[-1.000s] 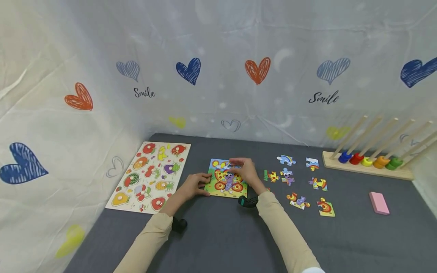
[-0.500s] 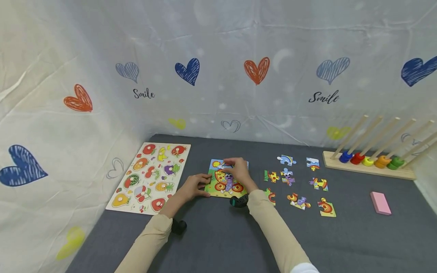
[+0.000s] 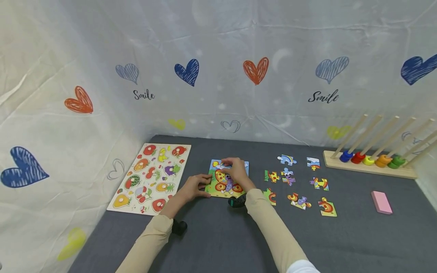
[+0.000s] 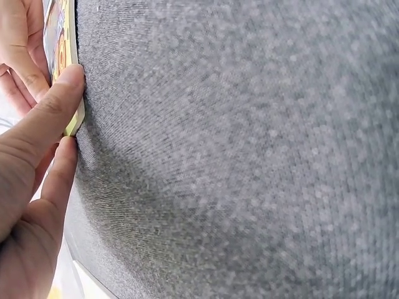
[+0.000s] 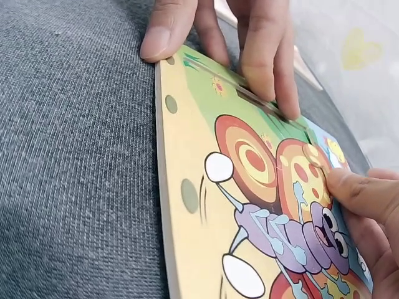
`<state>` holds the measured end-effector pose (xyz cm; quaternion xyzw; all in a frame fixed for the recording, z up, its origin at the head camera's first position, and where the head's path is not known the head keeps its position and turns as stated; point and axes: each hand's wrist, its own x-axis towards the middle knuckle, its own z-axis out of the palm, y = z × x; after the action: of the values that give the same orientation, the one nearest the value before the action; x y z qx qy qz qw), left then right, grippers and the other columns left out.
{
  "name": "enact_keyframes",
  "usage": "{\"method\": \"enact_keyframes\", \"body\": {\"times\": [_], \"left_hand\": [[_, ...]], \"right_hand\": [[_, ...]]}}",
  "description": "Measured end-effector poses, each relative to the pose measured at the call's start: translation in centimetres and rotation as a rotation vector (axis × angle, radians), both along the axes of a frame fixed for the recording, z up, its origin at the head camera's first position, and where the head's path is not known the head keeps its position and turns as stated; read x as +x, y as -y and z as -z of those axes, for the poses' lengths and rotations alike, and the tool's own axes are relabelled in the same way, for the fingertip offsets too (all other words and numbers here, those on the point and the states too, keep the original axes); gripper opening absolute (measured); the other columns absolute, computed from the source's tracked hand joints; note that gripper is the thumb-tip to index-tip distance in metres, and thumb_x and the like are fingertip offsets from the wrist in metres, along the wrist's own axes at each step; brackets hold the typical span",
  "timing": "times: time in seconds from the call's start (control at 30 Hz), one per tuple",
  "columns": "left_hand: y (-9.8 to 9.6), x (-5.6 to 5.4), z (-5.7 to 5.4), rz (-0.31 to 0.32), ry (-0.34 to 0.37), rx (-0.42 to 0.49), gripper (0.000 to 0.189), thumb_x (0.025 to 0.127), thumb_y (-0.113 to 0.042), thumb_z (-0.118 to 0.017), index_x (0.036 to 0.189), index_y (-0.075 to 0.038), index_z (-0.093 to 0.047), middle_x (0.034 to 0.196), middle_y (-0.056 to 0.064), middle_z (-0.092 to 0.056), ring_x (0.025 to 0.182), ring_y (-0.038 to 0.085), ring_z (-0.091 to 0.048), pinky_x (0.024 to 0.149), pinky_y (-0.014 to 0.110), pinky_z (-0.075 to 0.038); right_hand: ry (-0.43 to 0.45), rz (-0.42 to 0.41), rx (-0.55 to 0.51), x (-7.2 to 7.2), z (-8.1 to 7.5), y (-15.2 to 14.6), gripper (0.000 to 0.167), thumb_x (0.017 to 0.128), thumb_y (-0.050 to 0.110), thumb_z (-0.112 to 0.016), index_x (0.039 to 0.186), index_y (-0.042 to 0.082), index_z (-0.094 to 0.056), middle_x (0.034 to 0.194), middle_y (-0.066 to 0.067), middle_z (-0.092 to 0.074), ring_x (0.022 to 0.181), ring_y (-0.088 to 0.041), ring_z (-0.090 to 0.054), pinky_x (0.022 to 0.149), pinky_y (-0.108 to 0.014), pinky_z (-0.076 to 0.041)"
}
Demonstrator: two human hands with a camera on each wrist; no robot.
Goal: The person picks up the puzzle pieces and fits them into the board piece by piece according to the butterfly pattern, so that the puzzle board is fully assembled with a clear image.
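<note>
A square puzzle board [image 3: 218,189] with a purple-bodied butterfly picture lies on the dark table. At its left side my left hand [image 3: 192,187] grips it, thumb at the near edge and fingers along the left edge. In the right wrist view, the left fingers [image 5: 265,68] bend over the board's green part. My right hand [image 3: 236,171] is over the board's upper part, thumb and fingertips close together. There it pinches a small puzzle piece [image 5: 315,156] at the sun corner, mostly hidden by the fingers.
Several loose puzzle pieces [image 3: 288,176] lie spread to the right of the board. A fruit peg board [image 3: 150,178] is at the left. Farther right are a pink block [image 3: 381,202] and a wooden peg stand [image 3: 370,167] with coloured rings.
My right hand has shifted left across the board's top, toward the sun corner, uncovering a loose piece near the wrist. The left hand keeps its hold on the board.
</note>
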<state>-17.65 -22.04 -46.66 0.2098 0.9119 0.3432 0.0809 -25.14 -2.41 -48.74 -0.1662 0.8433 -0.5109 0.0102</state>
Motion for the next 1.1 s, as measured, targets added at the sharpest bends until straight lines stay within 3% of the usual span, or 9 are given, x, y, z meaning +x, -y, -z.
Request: {"method": "enact_keyframes", "body": {"times": [0.4,0.63,1.1], "left_hand": [[0.05,-0.03,0.21,0.002,-0.005,0.012,0.053,0.075,-0.007,-0.08,0.121,0.012,-0.06,0.135,0.023,-0.052,0.121,0.036,-0.051,0.087,0.032,-0.049],[-0.11,-0.02,0.38,-0.028,0.076,0.088,0.053,0.076,-0.001,-0.078,0.123,0.014,-0.058,0.137,0.024,-0.049,0.121,0.036,-0.052,0.088,0.03,-0.048],[-0.08,0.0,0.3,-0.035,0.065,0.069,0.053,0.077,-0.004,-0.078,0.123,0.012,-0.058,0.138,0.023,-0.049,0.121,0.035,-0.052,0.088,0.03,-0.048]], "right_hand": [[-0.035,-0.023,0.005,0.07,0.33,-0.01,0.03,0.083,0.007,-0.075,0.112,0.001,-0.07,0.104,-0.014,-0.07,0.096,-0.027,-0.065,0.08,-0.039,-0.052],[-0.049,-0.011,0.026,0.11,0.46,0.04,0.032,0.083,0.009,-0.076,0.114,0.003,-0.07,0.099,-0.014,-0.069,0.088,-0.026,-0.065,0.074,-0.039,-0.053],[-0.035,0.001,0.049,0.15,0.28,0.26,0.033,0.082,0.009,-0.076,0.114,0.002,-0.069,0.1,-0.013,-0.068,0.089,-0.025,-0.064,0.072,-0.037,-0.053]]}}
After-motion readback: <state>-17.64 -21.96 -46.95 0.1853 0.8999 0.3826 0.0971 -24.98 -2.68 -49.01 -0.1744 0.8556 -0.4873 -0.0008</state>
